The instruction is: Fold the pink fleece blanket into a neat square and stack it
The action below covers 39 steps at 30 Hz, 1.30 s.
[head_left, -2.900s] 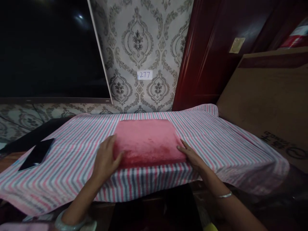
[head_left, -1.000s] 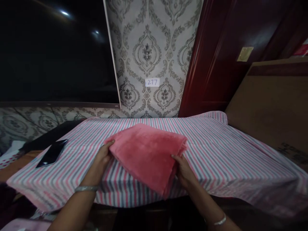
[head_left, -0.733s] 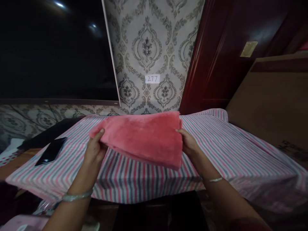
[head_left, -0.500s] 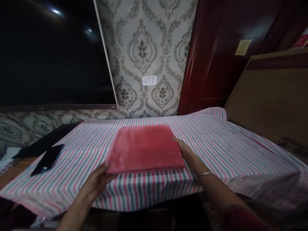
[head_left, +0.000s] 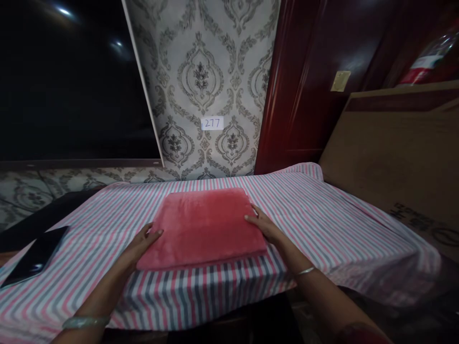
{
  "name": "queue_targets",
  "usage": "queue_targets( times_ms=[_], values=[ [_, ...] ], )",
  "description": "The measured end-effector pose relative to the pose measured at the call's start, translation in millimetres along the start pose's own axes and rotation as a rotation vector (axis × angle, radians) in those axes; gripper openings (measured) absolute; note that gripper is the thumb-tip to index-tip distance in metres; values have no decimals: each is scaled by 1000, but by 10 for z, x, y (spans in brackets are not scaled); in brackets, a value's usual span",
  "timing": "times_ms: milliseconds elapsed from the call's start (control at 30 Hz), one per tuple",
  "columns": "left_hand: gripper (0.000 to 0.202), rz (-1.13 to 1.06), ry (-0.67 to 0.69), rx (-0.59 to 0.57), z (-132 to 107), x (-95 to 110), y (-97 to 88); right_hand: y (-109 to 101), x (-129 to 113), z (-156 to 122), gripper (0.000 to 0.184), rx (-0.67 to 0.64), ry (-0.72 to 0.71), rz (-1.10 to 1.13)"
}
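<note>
A flat, rectangular, pink-red plush cloth (head_left: 204, 227), seemingly folded, lies on the striped tablecloth (head_left: 304, 215) near the front edge. At its left edge is my left hand (head_left: 141, 243), the thumb resting on top and the fingers along the side. My right hand (head_left: 263, 224) grips the opposite edge, thumb over the top, with some fingertips showing behind the edge. A pale bangle circles my left wrist and a thin silver one my right. The underside of the cloth is hidden.
A black smartphone (head_left: 36, 258) lies at the table's left. Behind stand a large dark screen (head_left: 71, 95) and a patterned wall with a "277" label (head_left: 212, 123). To the right are a cardboard box (head_left: 390, 153) and a bottle with a red and white label (head_left: 426, 62).
My left hand has moved from the front-left corner up along the left edge. My right thumb now rests on the cloth's top. The camera view has shifted rightward.
</note>
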<state>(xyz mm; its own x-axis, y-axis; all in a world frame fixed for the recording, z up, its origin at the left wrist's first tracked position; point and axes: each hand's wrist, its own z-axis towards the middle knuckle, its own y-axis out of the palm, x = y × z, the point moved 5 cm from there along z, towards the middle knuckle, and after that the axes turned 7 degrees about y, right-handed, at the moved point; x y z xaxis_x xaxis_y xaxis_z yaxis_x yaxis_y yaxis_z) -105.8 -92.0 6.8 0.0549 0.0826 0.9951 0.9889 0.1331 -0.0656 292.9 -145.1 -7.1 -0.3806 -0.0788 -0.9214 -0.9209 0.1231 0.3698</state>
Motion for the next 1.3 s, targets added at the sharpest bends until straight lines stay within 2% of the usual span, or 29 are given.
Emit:
queue_targets(
  times_ms=[100,233,300,367,400,433,500,567,600,633,733,833,900,1033,1167,1300],
  values=[
    [68,-24,97,-26,-67,-59,11,-79,-9,13,83,26,26,2],
    [60,28,53,-30,-136,-87,-73,-230,82,-17,76,-23,90,-36],
    [54,155,125,37,-114,29,-153,-364,61,-26,70,95,66,-156],
    [47,327,348,110,-140,241,-142,-404,-90,-37,61,243,-117,-374],
    [42,406,493,101,-199,347,-57,-334,-188,-46,55,266,-256,-497],
    [38,472,649,44,-296,430,92,-199,-269,-54,49,234,-393,-618],
    [33,611,935,-198,-595,480,534,198,-333,-56,41,37,-590,-837],
    [37,810,1192,-486,-969,377,1025,618,-277,-38,43,-213,-659,-1048],
    [42,911,1272,-587,-1123,289,1227,792,-224,-17,45,-321,-658,-1153],
    [50,1000,1312,-621,-1227,205,1381,930,-168,12,47,-413,-643,-1255],
    [69,1194,1308,-602,-1309,-23,1628,1121,-27,152,51,-612,-561,-1498],
    [73,1257,1300,-551,-1235,-195,1655,1097,24,346,57,-746,-525,-1604],
    [73,1260,1327,-532,-1197,-278,1632,1046,18,515,61,-792,-526,-1628],
    [74,1232,1376,-507,-1188,-344,1597,945,-9,991,66,-734,-497,-1674],
    [77,1227,1338,-525,-1173,-369,1608,860,22,1487,67,-636,-456,-1665],
    [74,1208,1389,-473,-1148,-396,1630,786,98,1695,69,-578,-426,-1614]
  ],
)
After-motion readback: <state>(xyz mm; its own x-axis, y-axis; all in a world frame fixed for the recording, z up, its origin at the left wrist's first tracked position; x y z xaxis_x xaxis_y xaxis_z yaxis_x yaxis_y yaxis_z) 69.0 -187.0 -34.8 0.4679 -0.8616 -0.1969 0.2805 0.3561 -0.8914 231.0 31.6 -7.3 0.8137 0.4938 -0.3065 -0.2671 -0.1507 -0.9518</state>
